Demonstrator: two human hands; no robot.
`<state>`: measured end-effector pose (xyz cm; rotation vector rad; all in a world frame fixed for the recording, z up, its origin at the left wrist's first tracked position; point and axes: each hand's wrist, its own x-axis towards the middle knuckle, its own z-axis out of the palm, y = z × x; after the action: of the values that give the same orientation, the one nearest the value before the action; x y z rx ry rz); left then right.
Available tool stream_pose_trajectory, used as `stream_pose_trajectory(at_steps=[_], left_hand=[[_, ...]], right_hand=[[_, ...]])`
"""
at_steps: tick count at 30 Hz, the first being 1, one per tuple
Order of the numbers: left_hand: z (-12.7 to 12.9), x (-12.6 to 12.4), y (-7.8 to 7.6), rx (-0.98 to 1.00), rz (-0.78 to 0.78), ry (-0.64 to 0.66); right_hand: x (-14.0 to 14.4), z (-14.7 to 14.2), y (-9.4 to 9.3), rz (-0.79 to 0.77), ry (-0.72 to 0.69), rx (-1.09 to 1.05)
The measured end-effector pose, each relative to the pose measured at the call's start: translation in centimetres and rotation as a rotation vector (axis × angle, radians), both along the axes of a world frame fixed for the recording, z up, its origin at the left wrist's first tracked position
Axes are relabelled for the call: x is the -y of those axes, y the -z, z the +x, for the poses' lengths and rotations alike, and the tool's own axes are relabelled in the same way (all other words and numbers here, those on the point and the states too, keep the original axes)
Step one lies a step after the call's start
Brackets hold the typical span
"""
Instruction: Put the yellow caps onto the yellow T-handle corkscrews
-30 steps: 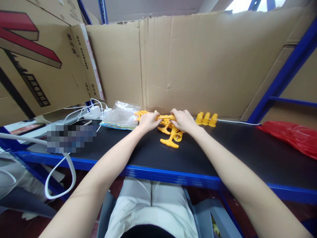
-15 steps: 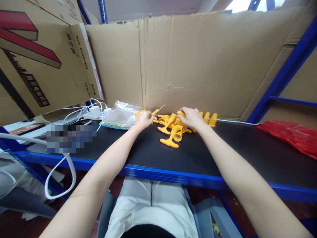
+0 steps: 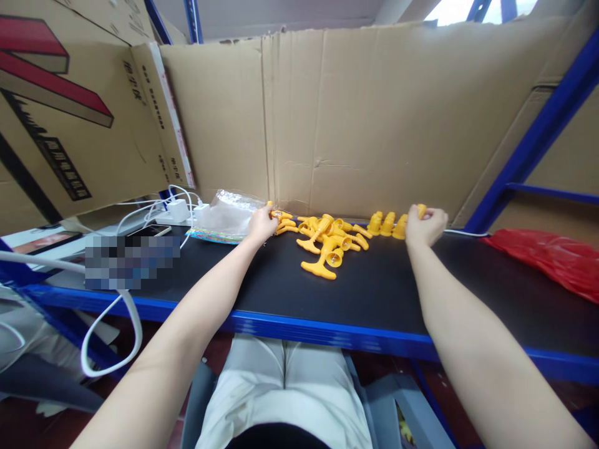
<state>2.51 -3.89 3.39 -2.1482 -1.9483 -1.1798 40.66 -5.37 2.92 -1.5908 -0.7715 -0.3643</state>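
Note:
My left hand [image 3: 262, 223] is closed around a yellow T-shaped corkscrew handle [image 3: 281, 214] at the left end of the yellow pieces. More yellow handles [image 3: 286, 228] lie just beside those fingers. On the right, my right hand [image 3: 427, 227] pinches a yellow bell-shaped sleeve [image 3: 422, 209], most of it hidden by the fingers. To the left of that hand, stepped yellow sleeves [image 3: 387, 223] stand in a row along the cardboard. Between my hands lies a heap of yellow corkscrews [image 3: 322, 240], several with sleeves on them and T-handles pointing towards me.
A clear plastic bag [image 3: 229, 215] lies left of my left hand, near white chargers and cables [image 3: 178, 211]. Red plastic [image 3: 547, 259] lies at the right. Cardboard [image 3: 384, 125] walls the back, and a blue rail [image 3: 327, 330] edges the black shelf.
My right hand has moved right with the sleeve, from the heap to the row's end. The left hand has shifted slightly left and lowered the corkscrew, whose metal spiral no longer shows.

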Motion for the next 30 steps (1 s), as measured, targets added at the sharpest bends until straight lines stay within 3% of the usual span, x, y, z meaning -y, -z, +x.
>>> stream_pose_trajectory(at_steps=[5,13,30], left_hand=[[0.2,0.2,0.2,0.030,0.006,0.001],[0.4,0.1,0.2,-0.002,-0.049,0.040],[-0.2,-0.8,0.8,-0.042,0.039,0.035]], right_hand=[[0.3,0.9,1.5,-0.202,0.092,-0.085],[0.2,1.9,2.0,-0.469,0.137,-0.296],[0.1,1.8,2.1,-0.669,0.067,-0.252]])
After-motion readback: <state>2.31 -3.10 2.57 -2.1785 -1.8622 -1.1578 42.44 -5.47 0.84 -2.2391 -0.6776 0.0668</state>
